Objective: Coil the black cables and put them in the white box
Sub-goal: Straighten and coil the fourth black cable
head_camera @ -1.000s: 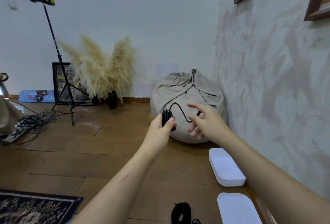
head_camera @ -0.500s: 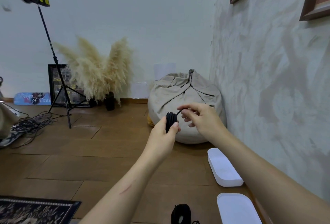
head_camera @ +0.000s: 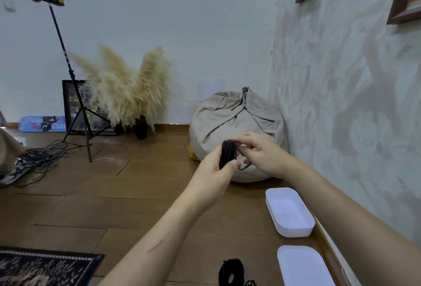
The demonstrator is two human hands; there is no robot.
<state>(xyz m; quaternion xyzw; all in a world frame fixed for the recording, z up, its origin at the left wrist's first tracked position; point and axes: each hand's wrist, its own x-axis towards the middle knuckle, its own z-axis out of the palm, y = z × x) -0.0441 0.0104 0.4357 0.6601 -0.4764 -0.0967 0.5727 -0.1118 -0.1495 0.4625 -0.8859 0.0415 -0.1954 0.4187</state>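
A tight coil of black cable point(head_camera: 227, 154) is held up in front of me, gripped by my left hand point(head_camera: 214, 171) between thumb and fingers. My right hand point(head_camera: 259, 153) pinches the cable's loose end against the coil's right side. The white box point(head_camera: 289, 211) lies open and empty on the wooden floor below my right forearm, near the wall. Its white lid point(head_camera: 303, 265) lies closer to me. A second black cable bundle point(head_camera: 231, 272) sits on the floor at the bottom edge, left of the lid.
A beige bean bag point(head_camera: 237, 121) fills the corner behind my hands. A light stand point(head_camera: 75, 94), pampas grass in a dark vase point(head_camera: 127, 89) and a tangle of cables point(head_camera: 38, 155) stand at the left. A patterned rug point(head_camera: 45, 267) lies at bottom left.
The free loop of cable that arched between my hands has been wound in; my right hand has moved left onto the coil.
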